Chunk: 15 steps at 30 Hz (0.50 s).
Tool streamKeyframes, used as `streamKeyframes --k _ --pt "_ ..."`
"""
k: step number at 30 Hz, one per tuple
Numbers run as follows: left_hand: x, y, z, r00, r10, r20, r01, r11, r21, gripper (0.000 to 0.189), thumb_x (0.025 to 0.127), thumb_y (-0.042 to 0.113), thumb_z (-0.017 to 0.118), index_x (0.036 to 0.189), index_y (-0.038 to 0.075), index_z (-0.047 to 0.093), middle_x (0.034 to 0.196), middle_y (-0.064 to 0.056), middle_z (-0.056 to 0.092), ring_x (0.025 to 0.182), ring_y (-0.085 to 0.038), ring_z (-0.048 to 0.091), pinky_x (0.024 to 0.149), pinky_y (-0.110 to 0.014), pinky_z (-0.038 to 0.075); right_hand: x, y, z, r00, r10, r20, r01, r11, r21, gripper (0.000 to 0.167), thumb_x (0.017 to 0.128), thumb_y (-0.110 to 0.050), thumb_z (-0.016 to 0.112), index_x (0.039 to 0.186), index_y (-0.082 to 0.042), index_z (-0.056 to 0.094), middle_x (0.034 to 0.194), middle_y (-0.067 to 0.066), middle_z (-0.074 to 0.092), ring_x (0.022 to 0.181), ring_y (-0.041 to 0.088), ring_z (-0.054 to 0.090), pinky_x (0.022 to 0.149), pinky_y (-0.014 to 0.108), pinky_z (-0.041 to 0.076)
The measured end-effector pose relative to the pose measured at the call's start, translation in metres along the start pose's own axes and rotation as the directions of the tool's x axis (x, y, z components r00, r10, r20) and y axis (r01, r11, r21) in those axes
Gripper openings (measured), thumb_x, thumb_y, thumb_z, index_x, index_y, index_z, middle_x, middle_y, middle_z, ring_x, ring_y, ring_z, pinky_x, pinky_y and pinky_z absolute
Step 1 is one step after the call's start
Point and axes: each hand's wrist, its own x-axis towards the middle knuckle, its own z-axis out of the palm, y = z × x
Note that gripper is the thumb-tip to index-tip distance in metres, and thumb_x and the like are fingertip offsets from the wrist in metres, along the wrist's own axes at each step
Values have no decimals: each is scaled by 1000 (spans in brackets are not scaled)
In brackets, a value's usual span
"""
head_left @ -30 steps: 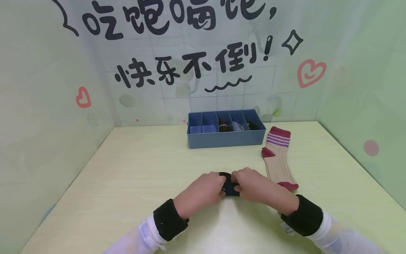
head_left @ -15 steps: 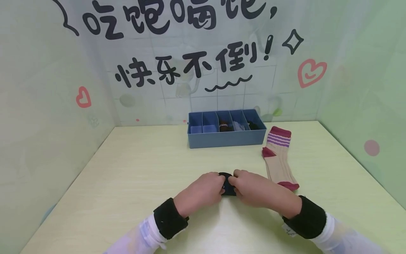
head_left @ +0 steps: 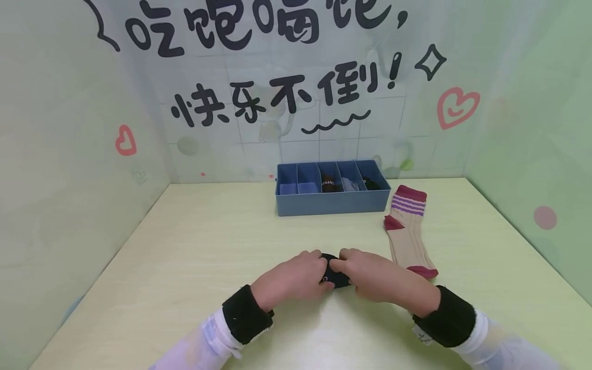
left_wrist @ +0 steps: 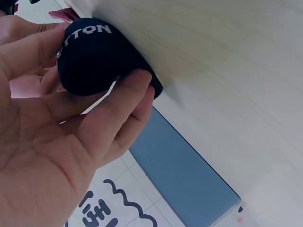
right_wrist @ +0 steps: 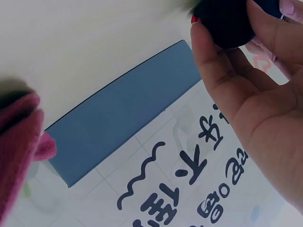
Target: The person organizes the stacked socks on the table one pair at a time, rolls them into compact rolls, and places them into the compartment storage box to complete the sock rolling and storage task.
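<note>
- A pale wall (head_left: pixel 203 160) printed with large black characters, hearts and a wavy line rises behind everything, with greenish walls at either side.
- A light wood-look table (head_left: pixel 208 221) spreads below it.
- Two pale sleeves (head_left: pixel 199 343) reach in from the near edge, each ending at a black wristband (head_left: pixel 247 314); the right forearm runs just in front of the sock's toe.
- A blue box (head_left: pixel 333 204) stands at the far side of the table, beyond the hands, divided into five compartments in a row.
- A beige sock (head_left: pixel 407 239) with maroon cuff, heel and toe and purple stripes lies flat just right of the box, cuff toward the wall, near the right hand.
- The left hand (head_left: pixel 296 277) pinches one side of the dark bundle between thumb and curled fingers.
- The right hand (head_left: pixel 376 275) grips its other side the same way.
- The dark bundle (left_wrist: pixel 94 59), probably a rolled sock since fingers cover much of it, is between the hands before the box, pale lettering on it.
- In the box, the middle compartment holds a brown bundle (head_left: pixel 329 184), the fourth a grey-blue bundle (head_left: pixel 350 185), the rightmost a blackish bundle (head_left: pixel 370 184).
</note>
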Motion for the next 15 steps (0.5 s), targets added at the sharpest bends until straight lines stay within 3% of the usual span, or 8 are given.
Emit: streamKeyframes --k 4,10,15 --pt "0 -1 1 999 33 -17 -32 999 44 34 102 36 73 115 6 74 106 -8 65 85 -18 54 79 -29 49 1 2 1 1000 17 -4 -17 999 27 39 83 6 81 112 -14 64 103 8 65 88 18 61 88 39 63" --pt "0 0 2 998 43 -36 -40 997 67 34 105 36 68 110 3 76 110 -10 58 73 -15 57 69 -24 47 2 5 2 999 50 -3 -50 996 72 40 83 11 76 111 -15 64 103 9 63 83 19 62 87 40 63" --pt "0 1 0 998 33 -47 -30 998 59 32 104 33 70 114 3 74 111 -11 57 72 -15 59 67 -23 48 3 5 3 996 84 -31 -82 995 58 46 84 10 77 121 -15 69 113 11 60 97 24 61 91 40 63"
